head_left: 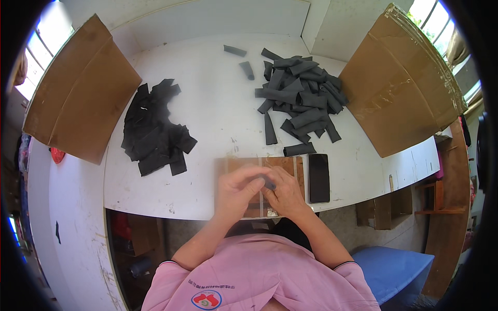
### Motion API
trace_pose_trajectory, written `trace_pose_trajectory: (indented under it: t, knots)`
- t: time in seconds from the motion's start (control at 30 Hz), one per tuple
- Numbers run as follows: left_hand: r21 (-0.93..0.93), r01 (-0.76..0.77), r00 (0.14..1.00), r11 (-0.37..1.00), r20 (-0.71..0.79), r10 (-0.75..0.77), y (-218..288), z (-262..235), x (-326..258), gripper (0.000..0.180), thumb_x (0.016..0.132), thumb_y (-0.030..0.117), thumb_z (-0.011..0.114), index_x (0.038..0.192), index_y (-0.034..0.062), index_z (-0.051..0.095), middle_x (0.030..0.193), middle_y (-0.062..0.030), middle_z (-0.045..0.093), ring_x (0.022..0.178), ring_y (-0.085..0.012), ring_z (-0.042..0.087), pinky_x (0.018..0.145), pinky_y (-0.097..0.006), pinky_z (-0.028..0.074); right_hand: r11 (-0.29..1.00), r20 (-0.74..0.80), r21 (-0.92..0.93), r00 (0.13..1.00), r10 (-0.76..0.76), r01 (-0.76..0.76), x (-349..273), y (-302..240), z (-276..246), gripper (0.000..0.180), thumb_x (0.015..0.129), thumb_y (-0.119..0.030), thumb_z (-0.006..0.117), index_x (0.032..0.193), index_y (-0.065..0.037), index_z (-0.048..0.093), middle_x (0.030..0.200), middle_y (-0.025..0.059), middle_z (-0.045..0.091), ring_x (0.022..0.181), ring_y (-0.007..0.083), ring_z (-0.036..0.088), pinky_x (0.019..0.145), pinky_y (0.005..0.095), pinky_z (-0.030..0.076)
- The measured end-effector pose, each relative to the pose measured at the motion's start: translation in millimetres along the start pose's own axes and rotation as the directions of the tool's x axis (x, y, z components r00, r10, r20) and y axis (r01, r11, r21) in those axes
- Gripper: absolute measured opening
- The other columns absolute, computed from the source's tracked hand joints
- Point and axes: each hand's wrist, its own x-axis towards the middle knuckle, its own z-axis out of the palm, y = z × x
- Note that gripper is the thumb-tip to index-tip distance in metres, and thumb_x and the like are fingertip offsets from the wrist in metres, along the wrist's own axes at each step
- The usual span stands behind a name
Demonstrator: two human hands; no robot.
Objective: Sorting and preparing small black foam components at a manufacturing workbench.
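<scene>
Close together over a brown board (254,209) at the table's front edge, my left hand (239,191) and my right hand (285,194) are closed around a small dark grey piece of fabric (268,182). Most of that piece is hidden by my fingers; only a bit shows between the thumbs. To the left lies a heap of flat black fabric pieces (153,129). A pile of dark grey rolled tubes (306,96) fills the back right, and one tube (299,149) rests just beyond the board's far right corner.
A black phone (319,178) lies right of the board. Cardboard panels stand at the left (83,90) and right (402,83) of the white table (207,109). Two loose tubes (235,50) lie toward the back. Below right are a blue surface (391,269) and a cardboard box (381,212).
</scene>
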Motion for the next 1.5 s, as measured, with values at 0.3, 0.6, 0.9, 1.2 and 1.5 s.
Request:
trace_pose_trajectory:
  t: [0.3,0.6,0.9,1.2,1.5]
  knots:
    - [0.165,-0.138,0.990,0.977,0.019,0.137,1,5,1,0.015,0.076,-0.002,0.059,0.090,-0.0005,0.060,0.085,-0.0110,0.059,0.079,-0.0152,0.054,0.071,-0.026,0.043,0.999,-0.107,-0.015,0.993,-0.041,0.040,-8,12,12,0.019,0.066,-0.004,0.053,0.085,-0.005,0.052,0.075,0.0098,0.052,0.072,0.0272,0.053,0.058,0.0371,0.044]
    - [0.052,-0.270,0.951,0.962,-0.139,0.274,6,9,-2,0.013,0.080,0.008,0.057,0.090,0.0001,0.056,0.087,-0.0099,0.058,0.080,-0.0139,0.051,0.073,-0.025,0.039,1.000,0.004,-0.023,1.000,-0.018,0.018,10,-15,-11,0.016,0.069,-0.010,0.058,0.082,-0.004,0.051,0.072,0.0090,0.052,0.069,0.0273,0.053,0.057,0.0368,0.043]
    - [-0.058,-0.162,0.933,0.985,-0.333,0.134,6,3,-11,0.010,0.083,0.009,0.054,0.087,-0.0002,0.055,0.087,-0.0072,0.056,0.080,-0.0123,0.050,0.075,-0.024,0.038,0.989,-0.028,-0.146,0.999,-0.034,0.030,-3,4,9,0.021,0.072,-0.018,0.061,0.067,-0.004,0.046,0.065,0.0088,0.051,0.064,0.0268,0.053,0.053,0.0372,0.041]
    - [0.472,-0.264,0.955,0.841,0.003,0.298,15,-8,4,0.007,0.073,0.002,0.063,0.080,0.0001,0.061,0.082,-0.0079,0.059,0.073,-0.0139,0.053,0.064,-0.024,0.042,0.987,-0.102,-0.149,0.992,-0.073,0.057,5,-16,-4,0.017,0.073,-0.016,0.059,0.072,-0.005,0.047,0.066,0.0089,0.051,0.064,0.0254,0.053,0.052,0.0357,0.042]
    - [0.536,-0.371,0.895,0.758,-0.011,0.445,4,-5,4,0.006,0.070,-0.004,0.058,0.074,-0.0003,0.055,0.072,-0.0089,0.057,0.066,-0.0160,0.054,0.059,-0.025,0.042,0.964,0.005,-0.252,0.996,-0.089,0.088,-5,10,13,0.012,0.068,-0.008,0.058,0.068,-0.003,0.047,0.060,0.0108,0.048,0.055,0.0302,0.052,0.048,0.0392,0.041]
